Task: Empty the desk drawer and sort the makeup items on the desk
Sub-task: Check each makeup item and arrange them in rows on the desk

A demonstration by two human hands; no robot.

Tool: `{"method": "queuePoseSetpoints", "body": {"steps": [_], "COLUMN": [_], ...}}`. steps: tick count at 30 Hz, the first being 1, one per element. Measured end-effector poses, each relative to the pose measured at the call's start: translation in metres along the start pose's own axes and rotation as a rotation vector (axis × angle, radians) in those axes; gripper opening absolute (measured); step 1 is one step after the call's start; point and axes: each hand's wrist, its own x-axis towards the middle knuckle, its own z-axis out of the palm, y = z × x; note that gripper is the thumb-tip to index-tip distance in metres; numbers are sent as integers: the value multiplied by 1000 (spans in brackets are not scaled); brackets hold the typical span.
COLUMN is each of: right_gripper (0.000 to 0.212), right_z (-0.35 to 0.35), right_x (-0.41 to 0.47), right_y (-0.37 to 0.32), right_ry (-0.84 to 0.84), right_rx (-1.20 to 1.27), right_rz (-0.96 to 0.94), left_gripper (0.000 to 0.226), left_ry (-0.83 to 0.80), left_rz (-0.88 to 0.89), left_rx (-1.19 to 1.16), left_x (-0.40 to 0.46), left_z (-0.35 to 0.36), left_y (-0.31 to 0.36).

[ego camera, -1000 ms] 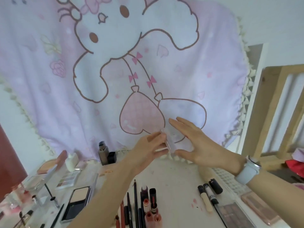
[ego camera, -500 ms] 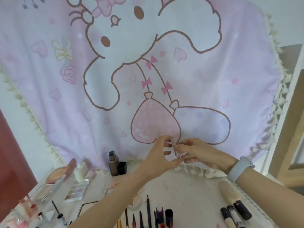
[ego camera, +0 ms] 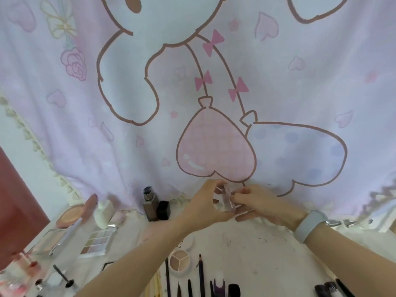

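While raised above the far middle of the tabletop [ego camera: 263,254], both hands together on one small clear, pinkish makeup case [ego camera: 227,197], held upright in front of the hanging cartoon blanket [ego camera: 192,93]. Left hand [ego camera: 203,207] curled round the case from the left, thumb under, fingers over the top; right hand [ego camera: 255,202] pinching its right edge with bent fingertips, a pale blue watch band [ego camera: 310,226] on that wrist. Possibly a lip gloss or a tiny palette, too blurred to tell. Behind and to the left, a brown foundation bottle [ego camera: 150,202] standing upright with a black cap [ego camera: 164,210] just beside it. Further left, a white squeeze bottle [ego camera: 104,213], a round peach compact [ego camera: 70,215] propped open, a pastel eyeshadow palette [ego camera: 97,243] lying flat, and an open powder compact [ego camera: 51,241]. Near the front edge, a round three-shade concealer pot [ego camera: 180,259], a row of dark pencils [ego camera: 200,273] laid parallel, and a purple-tinted bottle [ego camera: 219,284] next to a black lipstick tube [ego camera: 234,291]. At the far left corner, a mascara wand [ego camera: 63,276] loose beside pink-red glass items, blurred.
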Motion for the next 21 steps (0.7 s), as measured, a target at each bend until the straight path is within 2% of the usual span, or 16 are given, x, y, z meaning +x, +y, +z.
{"method": "queuePoseSetpoints", "body": {"steps": [4, 7, 12, 17, 21], "right_gripper": [15, 10, 14, 11, 20], "right_z": [0, 5, 11, 15, 8], "right_x": [8, 11, 16, 22, 26], "right_y": [3, 5, 7, 8, 11], "right_ry": [14, 54, 86, 76, 91], "right_rx": [-31, -84, -143, -204, -75], "right_rz": [14, 27, 27, 28, 42], "left_gripper": [63, 65, 71, 62, 59], "left_ry": [-23, -62, -109, -109, -63], "left_rz": [60, 63, 47, 16, -97], "left_rx": [129, 125, 96, 21, -179], "left_x": [2, 1, 1, 1, -2], "left_z": [1, 5, 7, 6, 0], "left_y": [-7, -9, -15, -22, -27]}}
